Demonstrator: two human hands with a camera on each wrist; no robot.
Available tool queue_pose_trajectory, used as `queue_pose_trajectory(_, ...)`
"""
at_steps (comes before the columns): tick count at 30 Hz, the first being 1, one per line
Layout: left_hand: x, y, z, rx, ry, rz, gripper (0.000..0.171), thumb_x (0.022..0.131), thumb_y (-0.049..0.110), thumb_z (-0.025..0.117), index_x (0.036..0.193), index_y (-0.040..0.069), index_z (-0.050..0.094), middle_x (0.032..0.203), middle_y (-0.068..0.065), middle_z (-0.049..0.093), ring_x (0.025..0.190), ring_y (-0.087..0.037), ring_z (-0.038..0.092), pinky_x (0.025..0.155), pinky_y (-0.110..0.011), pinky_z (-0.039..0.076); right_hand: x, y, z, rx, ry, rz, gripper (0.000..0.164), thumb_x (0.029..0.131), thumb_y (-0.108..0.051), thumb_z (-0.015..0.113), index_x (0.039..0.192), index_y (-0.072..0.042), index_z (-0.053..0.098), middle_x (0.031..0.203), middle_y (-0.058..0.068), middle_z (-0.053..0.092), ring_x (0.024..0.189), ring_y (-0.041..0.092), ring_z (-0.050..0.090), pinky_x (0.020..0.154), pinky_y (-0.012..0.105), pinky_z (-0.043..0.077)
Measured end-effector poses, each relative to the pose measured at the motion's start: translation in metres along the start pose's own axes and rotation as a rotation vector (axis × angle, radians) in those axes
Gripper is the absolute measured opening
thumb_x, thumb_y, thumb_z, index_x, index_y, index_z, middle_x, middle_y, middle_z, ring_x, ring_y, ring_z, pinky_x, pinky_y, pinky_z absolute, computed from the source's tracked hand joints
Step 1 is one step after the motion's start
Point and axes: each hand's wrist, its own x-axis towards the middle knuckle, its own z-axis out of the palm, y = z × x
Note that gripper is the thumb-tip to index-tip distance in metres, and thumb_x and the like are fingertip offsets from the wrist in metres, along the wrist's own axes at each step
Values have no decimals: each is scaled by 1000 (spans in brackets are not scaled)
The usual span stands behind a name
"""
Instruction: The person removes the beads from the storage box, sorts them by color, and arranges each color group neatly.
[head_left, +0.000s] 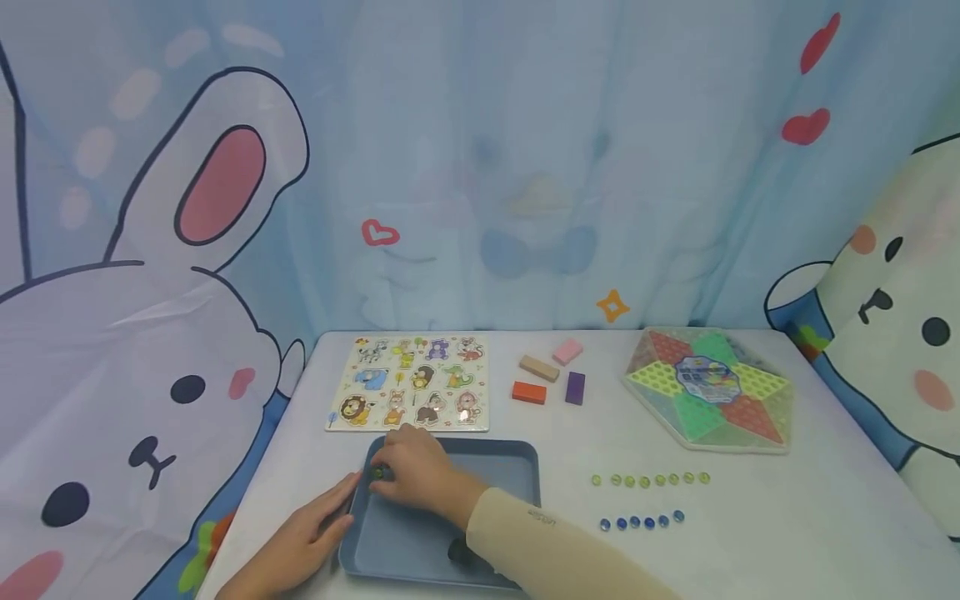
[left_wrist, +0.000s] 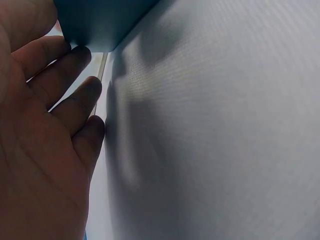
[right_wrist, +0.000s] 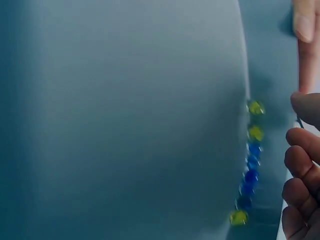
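Two rows of beads lie on the white desk (head_left: 840,525), at about three o'clock from the blue-grey tray (head_left: 420,550): yellow-green beads (head_left: 660,480) in the farther row, blue beads (head_left: 648,523) in the nearer. At the tray's nine o'clock, the left hand (head_left: 296,542) has its fingers loosely extended, touching the outer side. Over the tray's eleven o'clock corner is the right hand (head_left: 420,475), thumb and fingers bent; I cannot tell whether they pinch anything. The right wrist view shows a line of tray beads (right_wrist: 251,176) along the tray's edge, from three o'clock to nearly five, yellow-green at both ends and blue between. Beyond the tray, an animal picture board (head_left: 411,392) lies between eleven and twelve o'clock, four coloured blocks (head_left: 529,392) at one, and a patterned hexagonal board (head_left: 701,417) at two.
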Motion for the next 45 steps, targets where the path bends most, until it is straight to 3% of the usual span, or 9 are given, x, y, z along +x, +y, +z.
queue_pose_trajectory(11, 1, 2, 1, -9, 15, 7, 63, 109, 49, 48, 165, 23, 34, 169, -4, 39, 154, -29, 40, 124, -47, 42, 5, -6, 17, -110, -9, 31, 23, 86, -51, 83, 101, -33, 83, 86, -17, 65, 83, 4, 53, 79, 20, 46)
queue_pose_trajectory(23, 1, 4, 1, -23, -9, -26, 63, 109, 50, 48, 165, 24, 34, 170, -4, 38, 155, -29, 39, 124, -51, 41, -1, -4, 18, -38, 5, 29, 18, 85, -45, 85, 98, -33, 83, 81, -18, 63, 77, 2, 48, 71, 18, 35)
queue_pose_trajectory(28, 2, 5, 1, -19, -14, -25, 64, 109, 51, 49, 165, 24, 33, 170, -6, 37, 155, -30, 39, 123, -54, 41, -9, 6, 7, 33, 83, 55, 14, 84, -42, 86, 94, -33, 84, 75, -19, 62, 72, -1, 47, 69, 16, 35)
queue_pose_trajectory(33, 3, 6, -1, -34, -27, -68, 66, 108, 53, 49, 165, 23, 33, 170, -4, 36, 156, -29, 37, 123, -56, 38, -19, 22, -21, 114, 146, 95, 12, 85, -40, 87, 94, -32, 84, 82, -18, 69, 77, -1, 54, 70, 18, 41)
queue_pose_trajectory(36, 4, 5, 0, -41, -41, -99, 68, 108, 55, 49, 166, 24, 31, 171, -1, 33, 157, -26, 35, 124, -55, 37, -28, 35, -39, 180, 161, 135, 12, 87, -38, 86, 95, -30, 83, 84, -16, 69, 81, 5, 58, 73, 22, 43)
queue_pose_trajectory(45, 3, 3, 1, -19, -28, -88, 67, 108, 53, 49, 166, 24, 32, 171, -1, 34, 156, -25, 36, 124, -54, 39, -64, 68, -70, 314, 204, 295, 13, 89, -34, 84, 100, -29, 82, 84, -16, 64, 87, 11, 58, 77, 25, 47)
